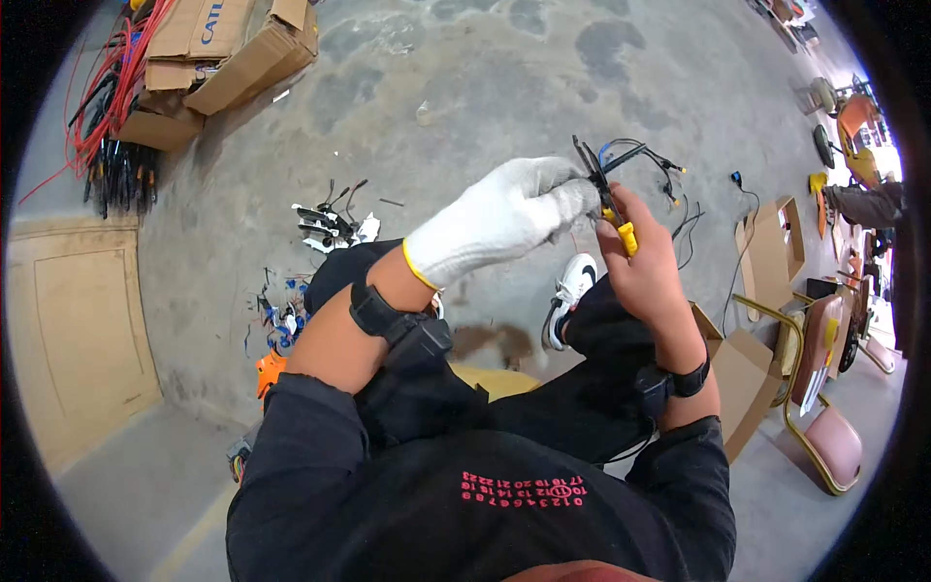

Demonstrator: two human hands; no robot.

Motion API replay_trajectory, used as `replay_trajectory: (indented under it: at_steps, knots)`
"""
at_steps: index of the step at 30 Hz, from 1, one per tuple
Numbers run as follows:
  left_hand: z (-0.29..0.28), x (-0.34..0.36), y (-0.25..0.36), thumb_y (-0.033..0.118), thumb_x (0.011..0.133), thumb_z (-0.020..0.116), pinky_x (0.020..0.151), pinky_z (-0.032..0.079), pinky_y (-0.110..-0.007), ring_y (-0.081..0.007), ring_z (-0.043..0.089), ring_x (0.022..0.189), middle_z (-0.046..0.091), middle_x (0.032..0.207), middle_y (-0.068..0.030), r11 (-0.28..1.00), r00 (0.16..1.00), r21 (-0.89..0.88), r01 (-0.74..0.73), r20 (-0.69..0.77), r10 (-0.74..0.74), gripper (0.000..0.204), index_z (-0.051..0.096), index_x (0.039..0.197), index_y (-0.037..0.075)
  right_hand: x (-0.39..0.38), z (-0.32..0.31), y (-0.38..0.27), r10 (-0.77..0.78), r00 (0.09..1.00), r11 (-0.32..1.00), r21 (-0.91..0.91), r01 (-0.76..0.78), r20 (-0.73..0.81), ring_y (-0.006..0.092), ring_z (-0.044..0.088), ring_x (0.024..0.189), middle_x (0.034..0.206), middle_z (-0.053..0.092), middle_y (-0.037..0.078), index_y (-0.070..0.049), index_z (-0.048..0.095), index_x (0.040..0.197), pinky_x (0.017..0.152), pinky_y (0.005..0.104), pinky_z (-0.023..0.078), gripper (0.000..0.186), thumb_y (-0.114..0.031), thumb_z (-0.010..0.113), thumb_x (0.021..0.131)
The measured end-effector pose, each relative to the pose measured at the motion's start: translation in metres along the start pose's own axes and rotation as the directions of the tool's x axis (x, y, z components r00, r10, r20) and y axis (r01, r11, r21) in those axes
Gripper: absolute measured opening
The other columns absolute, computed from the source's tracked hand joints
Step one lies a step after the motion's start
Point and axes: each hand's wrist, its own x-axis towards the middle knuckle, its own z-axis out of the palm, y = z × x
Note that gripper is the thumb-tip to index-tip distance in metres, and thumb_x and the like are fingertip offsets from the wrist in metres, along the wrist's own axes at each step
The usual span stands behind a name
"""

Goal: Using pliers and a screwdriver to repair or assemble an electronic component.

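While the black cable (626,158) is up above the concrete floor (465,107), the gloved left hand (514,208), nearly closed, pinches it, and the bare right hand (644,267) curls round a yellow-handled tool (628,240) beside it. A white shoe (581,279) stands below; black-and-white parts (335,231) lie leftward, cardboard boxes (254,73) farther off.

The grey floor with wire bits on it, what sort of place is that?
It looks like a workshop or storeroom, though I can't be sure. The bare, stained concrete floor, the cardboard boxes and the heap of red cables beside them suggest it.
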Motion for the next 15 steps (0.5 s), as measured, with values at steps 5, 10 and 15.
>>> replay_trajectory:
  at_steps: [5,10,15]
  knots:
    - [-0.007,-0.014,0.016,0.031,0.098,0.056,0.042,0.027,-0.02,-0.0027,0.038,0.046,0.05,0.061,0.0052,0.843,0.919,-0.41,0.348,0.325,-0.221,0.031,0.067,0.101,0.002,0.0,-0.006,0.0,-0.123,0.991,0.992,-0.02,0.124,0.057,0.0372,0.063,0.102,0.111,0.064,0.02,-0.002,0.052,0.126,0.088,0.0377,0.049,0.04,-0.001,0.057,0.087]
    - [-0.01,-0.018,0.013,0.028,0.097,0.058,0.042,0.028,-0.02,-0.0026,0.039,0.047,0.05,0.061,0.0041,0.885,0.931,-0.353,0.303,0.31,-0.195,0.029,0.067,0.104,0.001,0.005,-0.001,0.01,-0.341,0.939,0.938,-0.053,0.343,0.046,0.0387,0.056,0.086,0.093,0.059,0.021,0.003,0.051,0.123,0.082,0.0342,0.046,0.042,0.005,0.054,0.082]
    - [0.003,-0.012,-0.017,0.026,0.098,0.056,0.055,0.044,-0.025,-0.0077,0.058,0.066,0.065,0.077,-0.0016,0.998,0.998,0.04,-0.051,0.046,0.049,0.031,0.065,0.11,-0.001,0.001,-0.005,0.011,-0.217,0.963,0.974,-0.034,0.225,0.159,0.0395,0.056,0.093,0.102,0.058,0.021,0.0,0.05,0.122,0.082,0.0381,0.046,0.037,0.002,0.057,0.085]
